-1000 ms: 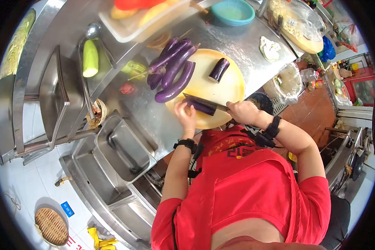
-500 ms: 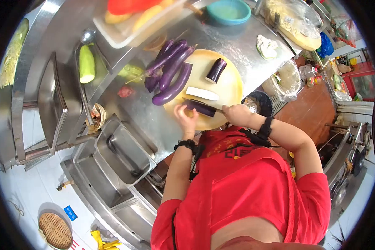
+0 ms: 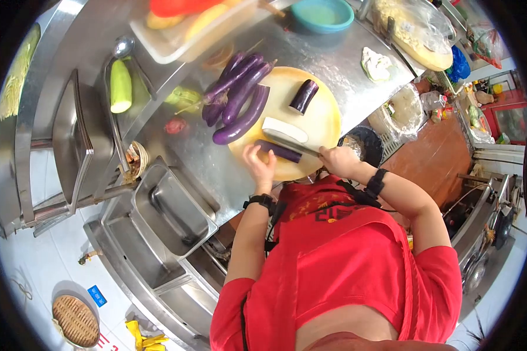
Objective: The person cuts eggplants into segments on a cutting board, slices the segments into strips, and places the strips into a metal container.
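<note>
Probably, the eggplant piece (image 3: 283, 152) is firm but slick, best gripped endwise; left fingers (image 3: 252, 153) pinch there, right fingers (image 3: 327, 154) clasp a knife (image 3: 294, 144).

a steel counter (image 3: 196, 157) carries a round yellowish board (image 3: 328, 114), purple eggplants (image 3: 238, 93) bunched partly over its edge, a pale green vegetable (image 3: 184, 98), a small reddish item (image 3: 175, 125), a blue bowl (image 3: 322, 16) and a whitish vegetable piece (image 3: 376, 65).
</note>
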Action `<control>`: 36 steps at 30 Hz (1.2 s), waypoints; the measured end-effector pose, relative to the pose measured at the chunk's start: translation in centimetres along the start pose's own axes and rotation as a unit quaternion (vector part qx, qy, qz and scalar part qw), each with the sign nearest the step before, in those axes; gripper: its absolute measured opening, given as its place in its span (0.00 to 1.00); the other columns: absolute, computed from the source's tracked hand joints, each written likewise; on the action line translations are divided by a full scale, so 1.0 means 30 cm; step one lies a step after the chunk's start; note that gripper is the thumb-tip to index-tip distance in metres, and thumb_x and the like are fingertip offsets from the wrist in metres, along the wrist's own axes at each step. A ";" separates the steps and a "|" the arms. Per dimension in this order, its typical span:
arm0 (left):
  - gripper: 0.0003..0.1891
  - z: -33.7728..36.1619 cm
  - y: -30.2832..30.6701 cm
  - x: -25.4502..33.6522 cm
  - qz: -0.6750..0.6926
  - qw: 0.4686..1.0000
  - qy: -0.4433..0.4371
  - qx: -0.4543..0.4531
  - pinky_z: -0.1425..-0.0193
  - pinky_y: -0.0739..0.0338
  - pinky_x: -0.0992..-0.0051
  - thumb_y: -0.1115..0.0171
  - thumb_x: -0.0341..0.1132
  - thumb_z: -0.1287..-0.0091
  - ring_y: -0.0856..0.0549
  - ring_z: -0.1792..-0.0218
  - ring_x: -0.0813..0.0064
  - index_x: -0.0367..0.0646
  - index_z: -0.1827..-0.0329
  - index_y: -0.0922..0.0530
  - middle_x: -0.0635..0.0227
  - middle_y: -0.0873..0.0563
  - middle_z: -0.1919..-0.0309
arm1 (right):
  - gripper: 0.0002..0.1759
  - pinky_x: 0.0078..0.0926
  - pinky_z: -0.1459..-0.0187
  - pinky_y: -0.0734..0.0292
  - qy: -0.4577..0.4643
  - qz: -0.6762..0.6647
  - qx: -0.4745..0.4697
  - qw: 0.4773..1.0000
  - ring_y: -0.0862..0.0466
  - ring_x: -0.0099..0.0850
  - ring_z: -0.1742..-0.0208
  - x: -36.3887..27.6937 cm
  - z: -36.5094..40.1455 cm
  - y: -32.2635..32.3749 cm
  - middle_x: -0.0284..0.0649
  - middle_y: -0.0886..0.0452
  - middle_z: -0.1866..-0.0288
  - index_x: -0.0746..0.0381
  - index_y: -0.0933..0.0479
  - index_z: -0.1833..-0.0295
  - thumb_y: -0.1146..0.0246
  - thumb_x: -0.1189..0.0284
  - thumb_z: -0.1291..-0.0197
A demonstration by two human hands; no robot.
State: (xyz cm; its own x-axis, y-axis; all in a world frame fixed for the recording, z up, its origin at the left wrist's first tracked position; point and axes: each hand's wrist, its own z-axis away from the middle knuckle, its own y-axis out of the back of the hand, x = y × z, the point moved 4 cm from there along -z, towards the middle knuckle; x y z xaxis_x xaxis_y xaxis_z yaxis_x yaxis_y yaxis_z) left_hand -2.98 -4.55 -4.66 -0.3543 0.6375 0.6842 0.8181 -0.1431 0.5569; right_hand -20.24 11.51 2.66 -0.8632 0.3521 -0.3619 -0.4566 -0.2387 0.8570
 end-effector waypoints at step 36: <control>0.19 -0.007 -0.002 0.013 -0.013 0.999 0.032 0.001 0.42 0.34 0.57 0.37 0.31 0.46 0.30 0.49 0.51 0.38 0.54 0.33 0.53 0.32 0.52 | 0.13 0.37 0.67 0.20 0.034 0.039 -0.049 0.997 0.15 0.42 0.67 -0.139 -0.028 0.082 0.48 0.17 0.71 0.68 0.29 0.57 0.44 0.72 0.46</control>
State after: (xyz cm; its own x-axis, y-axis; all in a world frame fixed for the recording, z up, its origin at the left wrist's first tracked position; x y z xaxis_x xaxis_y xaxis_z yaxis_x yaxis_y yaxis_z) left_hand -3.25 -4.46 -4.32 -0.4031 0.5917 0.6981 0.8094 -0.1255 0.5737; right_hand -17.94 8.68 5.98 -0.9083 0.2668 -0.3222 -0.4031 -0.3522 0.8447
